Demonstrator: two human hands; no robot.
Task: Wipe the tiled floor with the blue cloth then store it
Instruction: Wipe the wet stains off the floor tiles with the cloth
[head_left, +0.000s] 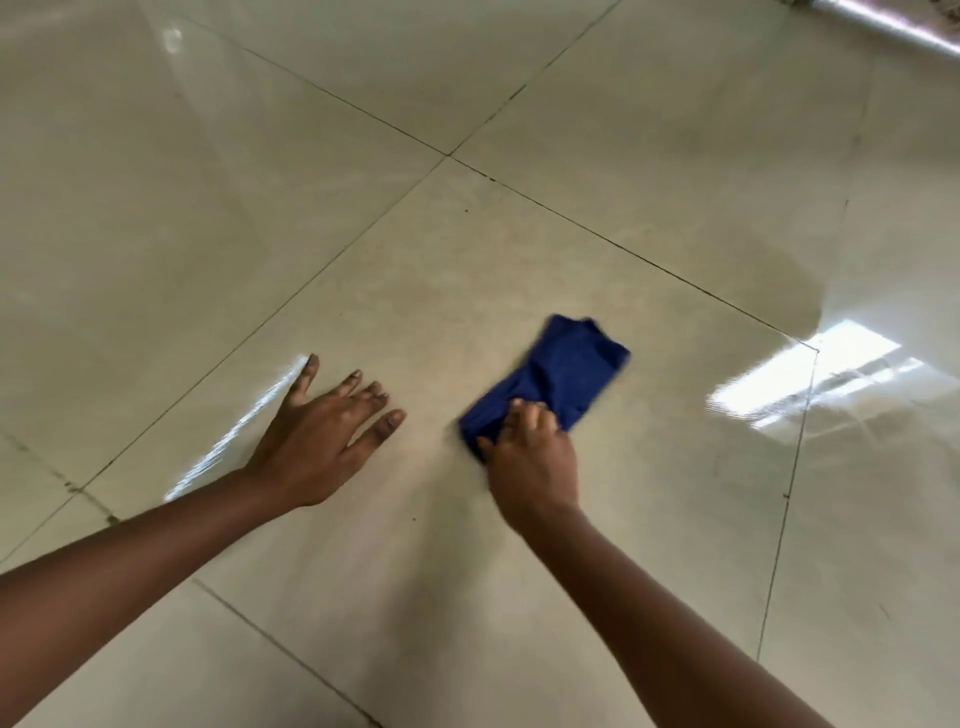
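The blue cloth (553, 384) lay folded into a long pad on the tiled floor (649, 171), on the same large tile as both hands. Its long axis ran diagonally, from the near end under the right hand (530, 457) up and away to the right. That hand was closed over the near end, fingers curled onto the fabric and pinning it down; the far end stretched free beyond the knuckles. The left hand (322, 441) was open, fingers spread, palm braced flat on the floor well to the left of the cloth and not touching it. So the right hand alone had the cloth, and any stroke would likely run along or across that diagonal, with the left serving as a prop.
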